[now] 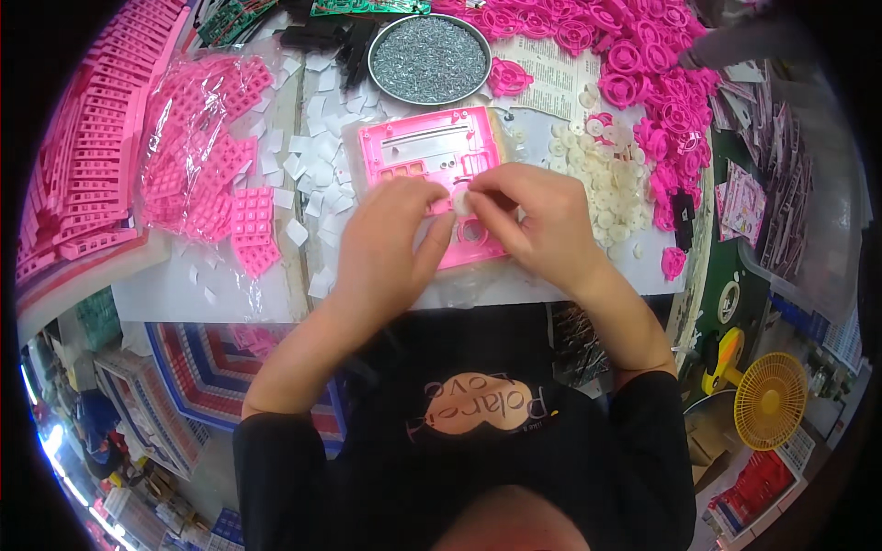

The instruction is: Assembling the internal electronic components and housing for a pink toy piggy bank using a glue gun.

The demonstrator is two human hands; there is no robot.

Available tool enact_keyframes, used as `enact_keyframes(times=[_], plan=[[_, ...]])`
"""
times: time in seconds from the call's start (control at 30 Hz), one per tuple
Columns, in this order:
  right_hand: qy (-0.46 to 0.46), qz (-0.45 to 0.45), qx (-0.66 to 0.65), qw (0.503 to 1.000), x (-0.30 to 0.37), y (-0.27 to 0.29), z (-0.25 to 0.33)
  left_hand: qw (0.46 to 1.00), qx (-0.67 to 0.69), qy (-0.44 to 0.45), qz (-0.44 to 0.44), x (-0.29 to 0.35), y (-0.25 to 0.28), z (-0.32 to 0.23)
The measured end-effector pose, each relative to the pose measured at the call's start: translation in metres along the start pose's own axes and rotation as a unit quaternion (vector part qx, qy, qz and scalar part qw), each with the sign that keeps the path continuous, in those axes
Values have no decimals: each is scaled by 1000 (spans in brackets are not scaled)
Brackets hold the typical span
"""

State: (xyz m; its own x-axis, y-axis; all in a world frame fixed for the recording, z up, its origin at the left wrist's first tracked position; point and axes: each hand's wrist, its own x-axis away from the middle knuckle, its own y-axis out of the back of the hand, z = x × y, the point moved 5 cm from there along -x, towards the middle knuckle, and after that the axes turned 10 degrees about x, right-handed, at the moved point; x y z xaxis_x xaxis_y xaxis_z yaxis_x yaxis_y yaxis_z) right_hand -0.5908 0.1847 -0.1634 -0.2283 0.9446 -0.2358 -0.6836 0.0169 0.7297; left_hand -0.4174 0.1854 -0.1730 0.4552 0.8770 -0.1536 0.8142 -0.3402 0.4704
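A shallow pink plastic housing [432, 127] lies in front of me, its inside facing up, with slots, round openings and small metal parts in it. My left hand [390, 234] rests over its left side, fingers bent and thumb apart, with nothing seen between them. From the right, my right hand [542, 220] reaches over the housing with thumb and forefinger pinched. A small whitish disc [460, 202] shows at those fingertips, low in the housing; part of it is covered by the fingers.
A round metal tray [374, 73] of small screws stands behind the housing. To its right are whitish discs [606, 197] and heaped pink ring-shaped parts [634, 55]. White paper-like squares [317, 156], bagged pink keypads [197, 138] and stacked pink strips [101, 119] lie left.
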Motion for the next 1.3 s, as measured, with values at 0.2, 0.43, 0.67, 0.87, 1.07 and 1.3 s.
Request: enact_keyframes(times=[0.2,0.43,0.67,0.87,1.07,1.3], plan=[[102,-10,188,977,-9,-21,-6,978,-184,-86,44,7,-12,13],[60,26,227,972,-15,-30,-4,977,-194,-84,39,7,-11,14],[-3,-13,223,975,-9,-32,-7,975,-197,-98,28,6,-9,12],[35,11,236,971,-11,-32,-6,978,-179,-92,55,6,-6,16],[45,53,229,971,-14,-29,-8,986,-102,-111,65,-5,1,17],[41,-116,145,982,-44,35,-27,943,-272,-164,-98,-124,32,65]])
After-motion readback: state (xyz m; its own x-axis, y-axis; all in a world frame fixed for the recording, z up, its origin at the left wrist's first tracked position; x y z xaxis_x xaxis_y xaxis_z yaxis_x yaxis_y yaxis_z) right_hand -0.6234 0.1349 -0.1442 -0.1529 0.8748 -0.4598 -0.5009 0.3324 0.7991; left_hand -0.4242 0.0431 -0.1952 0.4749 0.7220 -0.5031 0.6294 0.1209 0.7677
